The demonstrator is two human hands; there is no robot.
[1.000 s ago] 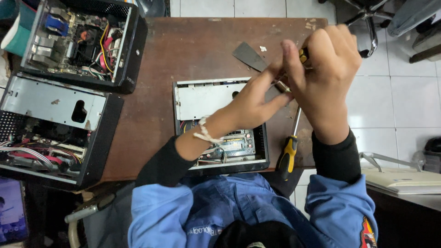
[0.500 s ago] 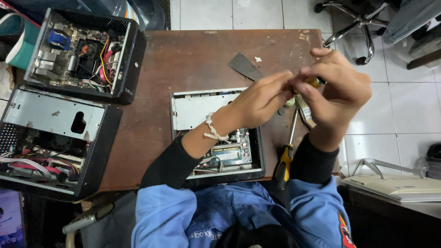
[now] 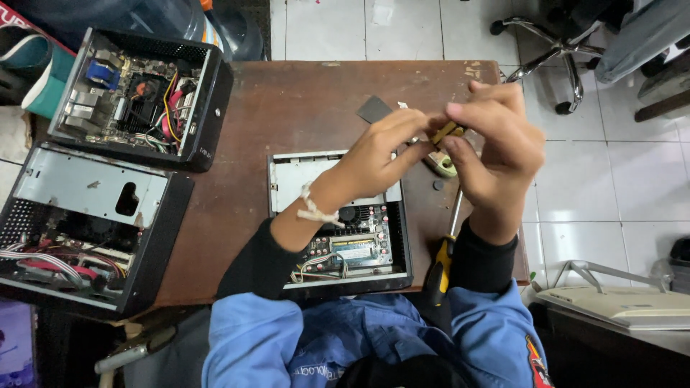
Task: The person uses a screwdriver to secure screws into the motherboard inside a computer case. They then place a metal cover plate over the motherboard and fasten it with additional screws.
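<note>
My left hand [image 3: 379, 154] and my right hand [image 3: 497, 147] meet above the brown table [image 3: 287, 100], both pinching a small yellow-handled tool [image 3: 447, 131]. My right hand wraps its handle and my left fingertips grip its other end. Under my left forearm lies a small open computer case [image 3: 287, 179] with its circuit board and wires showing. A pale ring-shaped object [image 3: 443, 164] sits on the table just under my hands. Beside my right forearm lies a screwdriver with a yellow and black handle [image 3: 441, 262].
A flat grey plate [image 3: 374, 109] lies on the table behind my hands. Two larger open computer cases [image 3: 144, 97] [image 3: 86, 223] stand at the left. An office chair base [image 3: 553, 57] stands on the tiled floor at the right, and a white flat device [image 3: 625, 302] lies lower right.
Both hands stayed together on the small tool and shifted a little toward the table's middle, lower over the open case. My view has tilted slightly.
</note>
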